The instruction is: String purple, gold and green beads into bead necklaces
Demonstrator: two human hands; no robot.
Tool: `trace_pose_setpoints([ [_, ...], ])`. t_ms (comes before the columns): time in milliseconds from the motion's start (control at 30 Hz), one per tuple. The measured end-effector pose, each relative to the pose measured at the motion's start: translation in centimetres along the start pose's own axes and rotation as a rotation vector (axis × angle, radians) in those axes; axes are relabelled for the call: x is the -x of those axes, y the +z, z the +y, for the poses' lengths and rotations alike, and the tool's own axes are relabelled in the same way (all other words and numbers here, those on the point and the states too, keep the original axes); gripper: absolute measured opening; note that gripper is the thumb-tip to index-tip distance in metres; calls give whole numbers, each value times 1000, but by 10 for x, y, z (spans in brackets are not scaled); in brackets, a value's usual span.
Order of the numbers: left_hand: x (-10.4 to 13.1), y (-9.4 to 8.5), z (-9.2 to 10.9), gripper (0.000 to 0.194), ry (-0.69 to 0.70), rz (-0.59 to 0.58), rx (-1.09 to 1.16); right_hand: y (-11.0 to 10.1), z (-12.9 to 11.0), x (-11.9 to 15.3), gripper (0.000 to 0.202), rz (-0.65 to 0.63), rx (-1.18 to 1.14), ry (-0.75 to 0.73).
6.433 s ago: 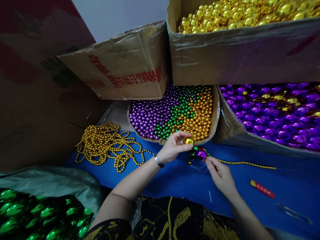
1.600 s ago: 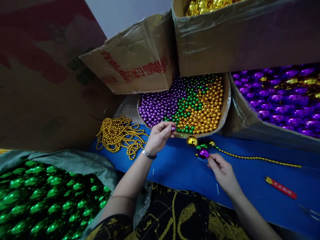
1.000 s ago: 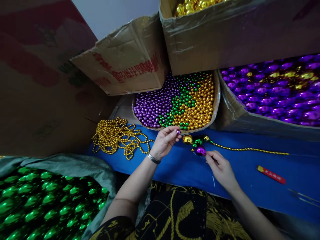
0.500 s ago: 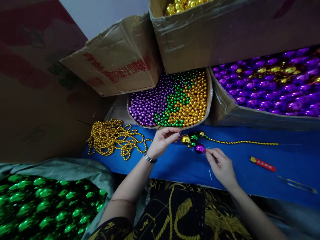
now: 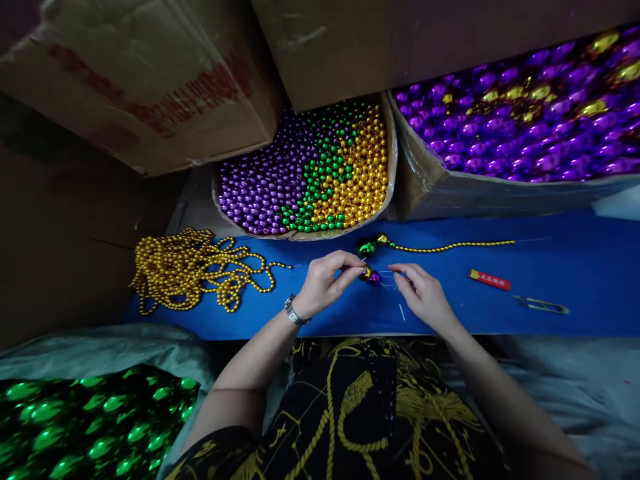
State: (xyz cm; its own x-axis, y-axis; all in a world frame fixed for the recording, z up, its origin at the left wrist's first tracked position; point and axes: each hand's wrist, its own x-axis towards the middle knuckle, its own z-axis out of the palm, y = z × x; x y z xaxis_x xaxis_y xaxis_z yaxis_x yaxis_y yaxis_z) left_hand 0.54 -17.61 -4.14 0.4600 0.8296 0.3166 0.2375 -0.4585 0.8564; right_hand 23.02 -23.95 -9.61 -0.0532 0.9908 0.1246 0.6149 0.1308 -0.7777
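Observation:
Between thumb and fingers my left hand (image 5: 334, 281) pinches a string beside small gold and purple beads (image 5: 374, 276). Pale thread loops run from there to my right hand (image 5: 420, 293), whose thumb and forefinger close on the thread. Just above my hands a big green bead (image 5: 366, 248) lies on the blue cloth (image 5: 310, 320), joined with a smaller gold bead to a strand of small gold beads (image 5: 450, 247) that stretches right. A short white piece of thread (image 5: 401, 312) rests below my right hand.
A pile of gold bead strands (image 5: 170, 270) is on the left. A red cutter (image 5: 490, 279) and metal snips (image 5: 543, 305) lie right. Behind stand a box of small mixed beads (image 5: 300, 235) and a box of purple beads (image 5: 450, 193). A sack (image 5: 125, 340) holds green beads lower left.
The view has shifted, with the boxes appearing larger. My right hand has let go of the large purple bead and now pinches thread; the large gold bead is no longer plainly visible.

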Motion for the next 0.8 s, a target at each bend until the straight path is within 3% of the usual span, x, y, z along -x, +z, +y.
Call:
trace_pose_setpoints([
  [133,-13,-6,29,6,101,22,12,-5,-31,-16,31,-38,-53,-194],
  [233,-18,-7,40,5,99,84,107,0,-36,-19,27,-88,-80,-245],
  [400,-19,1,36,9,39,219,285,5,-29,-11,31,-184,-202,-142],
  [667,-14,11,22,22,-102,251,476,0,-21,1,30,-180,-286,18],
  [733,-8,18,14,30,-96,188,447,-4,-21,1,31,-120,-333,67],
  [800,1,29,2,35,-6,-13,314,-8,-25,2,31,-76,-378,71],
])
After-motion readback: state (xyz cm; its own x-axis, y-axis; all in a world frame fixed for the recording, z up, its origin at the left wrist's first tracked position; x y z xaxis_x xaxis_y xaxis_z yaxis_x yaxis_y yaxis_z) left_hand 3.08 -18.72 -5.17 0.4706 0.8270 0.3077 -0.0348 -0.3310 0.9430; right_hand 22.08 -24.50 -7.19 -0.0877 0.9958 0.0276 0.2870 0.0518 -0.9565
